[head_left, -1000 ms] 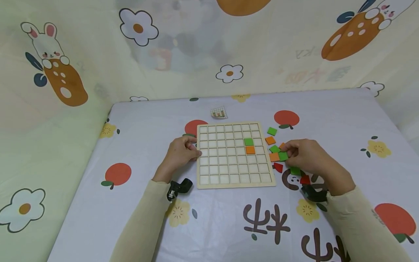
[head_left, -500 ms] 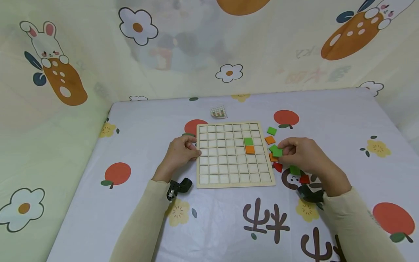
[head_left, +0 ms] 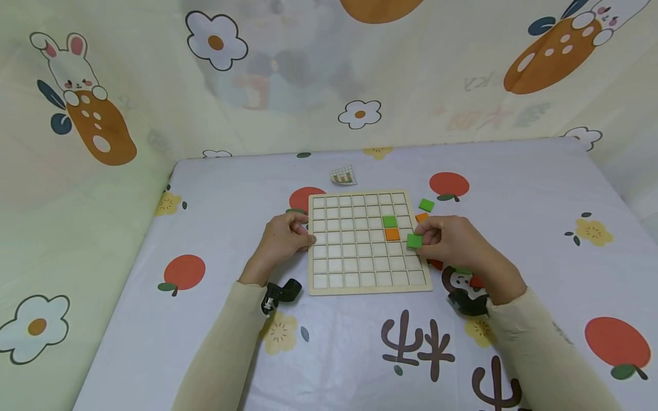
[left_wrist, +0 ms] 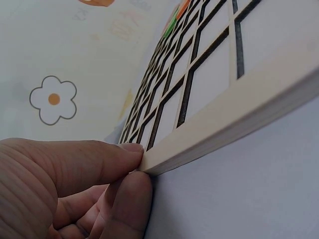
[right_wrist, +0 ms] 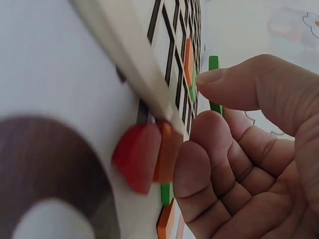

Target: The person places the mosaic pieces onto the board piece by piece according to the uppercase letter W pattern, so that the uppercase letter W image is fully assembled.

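A pale wooden grid board [head_left: 349,251] lies flat on the table, with a green tile [head_left: 389,221] and an orange tile [head_left: 392,234] set in neighbouring cells. At its left edge my left hand [head_left: 283,242] pinches the rim; in the left wrist view the thumb [left_wrist: 112,162] sits on the frame with a finger against its side. My right hand [head_left: 457,242] pinches another green tile [head_left: 414,241] between thumb and fingers, over the board's rightmost column. That held tile [right_wrist: 214,82] is partly hidden behind the thumb in the right wrist view.
Beside the board's right edge lie loose tiles: a green one [head_left: 426,205], an orange one [head_left: 421,218] and red ones [right_wrist: 137,158], some covered by the right hand. A small checked scrap [head_left: 343,176] lies behind the board. Patterned cloth covers the table [head_left: 339,354].
My right hand has lifted the green tile from the loose tiles and carried it left, over the board's right side. The left hand stays on the board's edge.
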Available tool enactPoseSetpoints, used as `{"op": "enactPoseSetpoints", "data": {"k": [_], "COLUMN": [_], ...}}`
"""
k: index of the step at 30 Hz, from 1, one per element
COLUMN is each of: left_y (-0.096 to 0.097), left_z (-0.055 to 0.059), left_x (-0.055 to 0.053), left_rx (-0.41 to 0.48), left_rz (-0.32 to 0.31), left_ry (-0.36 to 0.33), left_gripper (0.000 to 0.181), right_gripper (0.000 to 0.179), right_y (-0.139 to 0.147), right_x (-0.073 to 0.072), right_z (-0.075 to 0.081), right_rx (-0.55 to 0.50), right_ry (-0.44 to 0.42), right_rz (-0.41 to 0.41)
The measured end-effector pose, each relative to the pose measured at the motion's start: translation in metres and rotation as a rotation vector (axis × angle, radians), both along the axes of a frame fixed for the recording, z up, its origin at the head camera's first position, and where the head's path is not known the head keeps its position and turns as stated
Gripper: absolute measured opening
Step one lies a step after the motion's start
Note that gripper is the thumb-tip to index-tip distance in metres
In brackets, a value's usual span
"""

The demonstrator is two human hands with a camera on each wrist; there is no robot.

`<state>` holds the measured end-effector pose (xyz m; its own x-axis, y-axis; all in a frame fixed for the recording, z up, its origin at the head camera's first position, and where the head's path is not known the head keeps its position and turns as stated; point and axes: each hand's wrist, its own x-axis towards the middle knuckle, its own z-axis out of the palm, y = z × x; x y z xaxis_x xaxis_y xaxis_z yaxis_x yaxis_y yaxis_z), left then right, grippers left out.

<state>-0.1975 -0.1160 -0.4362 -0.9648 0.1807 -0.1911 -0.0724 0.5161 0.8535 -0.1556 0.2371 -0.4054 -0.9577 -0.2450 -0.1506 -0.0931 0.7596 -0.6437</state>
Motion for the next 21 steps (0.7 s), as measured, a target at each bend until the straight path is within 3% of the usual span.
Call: {"op": "enactPoseSetpoints", "data": {"k": [21], "left_y": [0.0], "left_z": [-0.001], "left_x": [-0.001], "left_rx": [0.002], "left_rz": [-0.001], "left_ry": [-0.001], "left_gripper": [0.047], "right_gripper": [0.023], "right_y": [-0.026], "right_x": [-0.008], "right_z": [-0.003], "right_rx": [0.023], "right_ry": [0.026], "right_rz": [0.106]}}
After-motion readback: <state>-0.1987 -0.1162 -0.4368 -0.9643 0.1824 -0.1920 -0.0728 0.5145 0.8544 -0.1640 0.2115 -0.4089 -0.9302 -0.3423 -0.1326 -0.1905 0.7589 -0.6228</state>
